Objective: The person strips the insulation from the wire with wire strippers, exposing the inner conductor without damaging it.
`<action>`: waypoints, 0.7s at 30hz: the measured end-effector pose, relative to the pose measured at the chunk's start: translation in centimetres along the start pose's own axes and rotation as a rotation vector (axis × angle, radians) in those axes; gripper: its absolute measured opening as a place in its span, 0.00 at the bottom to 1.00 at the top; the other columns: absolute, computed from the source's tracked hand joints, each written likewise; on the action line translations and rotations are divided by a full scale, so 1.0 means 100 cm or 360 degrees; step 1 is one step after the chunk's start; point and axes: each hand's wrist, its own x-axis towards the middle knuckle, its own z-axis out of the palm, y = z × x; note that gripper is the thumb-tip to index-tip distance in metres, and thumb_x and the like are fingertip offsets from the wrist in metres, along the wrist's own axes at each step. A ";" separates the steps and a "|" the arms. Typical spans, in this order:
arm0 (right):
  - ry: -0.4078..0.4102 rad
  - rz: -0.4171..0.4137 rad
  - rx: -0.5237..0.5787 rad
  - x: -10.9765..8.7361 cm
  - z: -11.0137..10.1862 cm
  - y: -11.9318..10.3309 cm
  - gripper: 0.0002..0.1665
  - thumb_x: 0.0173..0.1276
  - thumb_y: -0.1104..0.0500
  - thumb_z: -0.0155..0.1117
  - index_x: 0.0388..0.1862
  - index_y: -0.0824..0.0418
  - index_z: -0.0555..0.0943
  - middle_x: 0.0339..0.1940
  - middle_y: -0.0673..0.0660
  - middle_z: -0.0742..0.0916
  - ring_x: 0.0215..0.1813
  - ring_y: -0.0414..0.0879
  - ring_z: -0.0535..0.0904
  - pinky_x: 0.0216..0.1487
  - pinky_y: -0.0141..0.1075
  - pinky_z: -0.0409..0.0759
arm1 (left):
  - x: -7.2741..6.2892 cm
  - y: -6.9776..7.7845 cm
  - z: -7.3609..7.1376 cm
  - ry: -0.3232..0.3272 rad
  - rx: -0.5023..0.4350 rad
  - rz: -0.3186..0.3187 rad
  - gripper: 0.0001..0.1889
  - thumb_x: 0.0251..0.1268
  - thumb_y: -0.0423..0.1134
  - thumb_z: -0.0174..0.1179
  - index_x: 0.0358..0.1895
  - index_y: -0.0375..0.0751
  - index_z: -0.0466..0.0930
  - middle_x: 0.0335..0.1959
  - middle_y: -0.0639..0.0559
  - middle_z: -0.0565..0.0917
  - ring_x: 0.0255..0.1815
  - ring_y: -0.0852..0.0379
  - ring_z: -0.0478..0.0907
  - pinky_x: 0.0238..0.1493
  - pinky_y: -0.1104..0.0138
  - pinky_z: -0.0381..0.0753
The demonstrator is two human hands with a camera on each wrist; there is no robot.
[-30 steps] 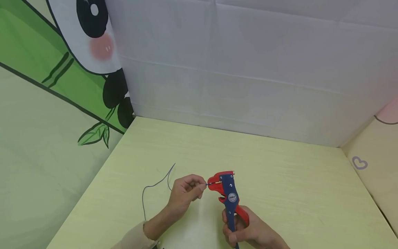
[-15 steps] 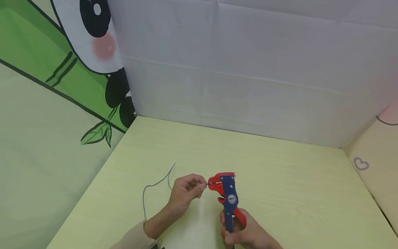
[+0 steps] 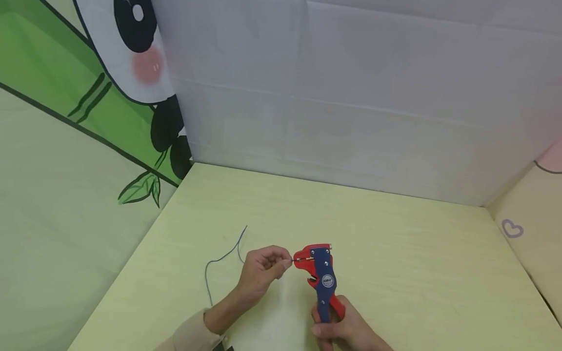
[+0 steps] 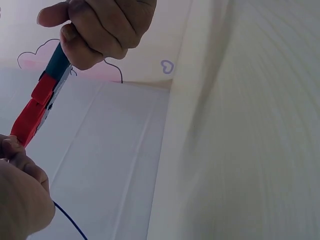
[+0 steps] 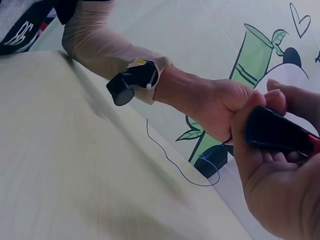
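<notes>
Wire stripper, blue body with red jaws and a red lever: held above the counter, near its front edge, handles toward the person, jaws facing the left hand. Round pale badge on the body; lettering too small to read.

Right hand: grip clamped round the handles, fingers curled, thumb across the blue one. Right wrist view shows the dark handle end sticking out of this grip.

Left hand: grip together, thumb and forefinger pinching the blue wire just beside the red jaws. A short length runs from the fingertips into the slot between the jaws. Whether the jaws bite on it: cannot tell.

Remainder of wire trails from the left hand, bends sharply at its far point and curves back toward the forearm; right wrist view shows it as a loose loop with a free end. Contact of the loop with the counter: cannot tell.

Left arm: beige sleeve, small black device strapped at the cuff.

Surroundings: pale, creased cloth behind the counter; printed green bamboo on the left side; purple heart outline on the right side.
</notes>
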 end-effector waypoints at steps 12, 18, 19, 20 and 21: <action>0.0228 0.0152 0.0195 0.001 0.004 0.004 0.07 0.74 0.62 0.57 0.35 0.52 0.77 0.16 0.42 0.77 0.19 0.36 0.73 0.25 0.26 0.71 | 0.002 -0.004 0.002 0.0037 0.0111 -0.0124 0.06 0.68 0.30 0.60 0.40 0.29 0.83 0.23 0.32 0.75 0.24 0.68 0.69 0.27 0.74 0.71; 0.0199 0.0140 0.0185 -0.004 0.004 0.004 0.03 0.75 0.60 0.56 0.39 0.53 0.75 0.19 0.42 0.79 0.22 0.35 0.74 0.29 0.25 0.74 | 0.002 -0.005 0.002 0.0019 0.0116 -0.0111 0.07 0.67 0.30 0.60 0.40 0.28 0.83 0.22 0.32 0.74 0.22 0.67 0.68 0.26 0.74 0.70; 0.0198 0.0140 0.0169 -0.004 0.003 0.004 0.03 0.75 0.60 0.56 0.39 0.53 0.75 0.19 0.42 0.79 0.22 0.35 0.74 0.29 0.25 0.74 | 0.001 -0.005 0.002 0.0015 0.0119 -0.0124 0.06 0.67 0.30 0.60 0.39 0.28 0.83 0.22 0.32 0.74 0.22 0.67 0.68 0.26 0.74 0.70; 0.0200 0.0141 0.0153 -0.005 0.003 0.004 0.03 0.75 0.59 0.56 0.39 0.53 0.75 0.19 0.42 0.79 0.22 0.35 0.75 0.29 0.25 0.74 | 0.001 -0.006 0.002 0.0014 0.0126 -0.0134 0.06 0.67 0.30 0.60 0.39 0.28 0.83 0.21 0.33 0.74 0.22 0.67 0.68 0.26 0.74 0.70; 0.0202 0.0137 0.0130 -0.005 0.003 0.005 0.03 0.75 0.59 0.57 0.38 0.53 0.75 0.19 0.42 0.79 0.22 0.35 0.75 0.29 0.25 0.74 | 0.001 -0.006 0.002 0.0010 0.0132 -0.0143 0.06 0.67 0.30 0.60 0.39 0.29 0.83 0.22 0.33 0.74 0.22 0.67 0.68 0.26 0.74 0.70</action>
